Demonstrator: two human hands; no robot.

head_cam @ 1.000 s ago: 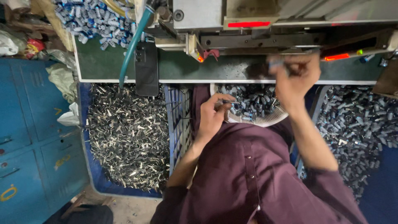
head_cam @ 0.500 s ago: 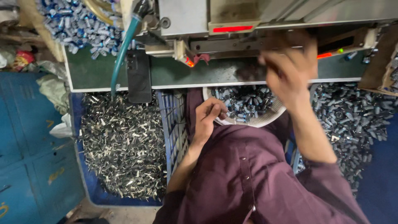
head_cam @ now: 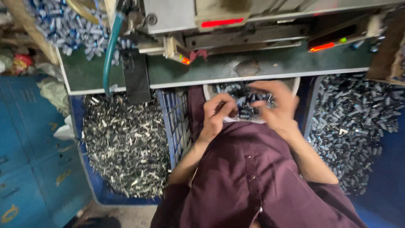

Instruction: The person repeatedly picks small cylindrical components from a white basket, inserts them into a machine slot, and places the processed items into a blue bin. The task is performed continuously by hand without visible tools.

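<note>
Machine: I see a block of grey painted metal filling the top edge, boxy and hard-cornered, with two glowing red-orange strips set in its face.
Shelf: a flat, dull green ledge with a pale front edge runs below the machine; its surface looks scuffed, with one worn bare patch.
Cabinet: blue sheet metal with flat door panels stands at the far left.
Left crate: a blue plastic bin with a slotted, ribbed wall holds a deep heap of short silvery metal pieces, thin and jumbled.
Right crate: I read a second blue bin heaped with small dark cylinders with glossy skins and fine wire legs.
Garment: soft maroon cloth, buttoned down the middle, covers the lap in the lower centre.
Hose: a smooth teal tube curves down from the machine to the shelf.
Bowl: a round, pale plastic rim sits on the lap just under the shelf edge, filled with the same dark cylinders.
Right hand: blurred, fingers spread and curled over the bowl's contents; I cannot tell whether it grips any piece.
Left hand: fingers bent in together at the bowl's near rim, seemingly pinched on something small and dark that I cannot make out; the two hands lie close, not touching.
</note>
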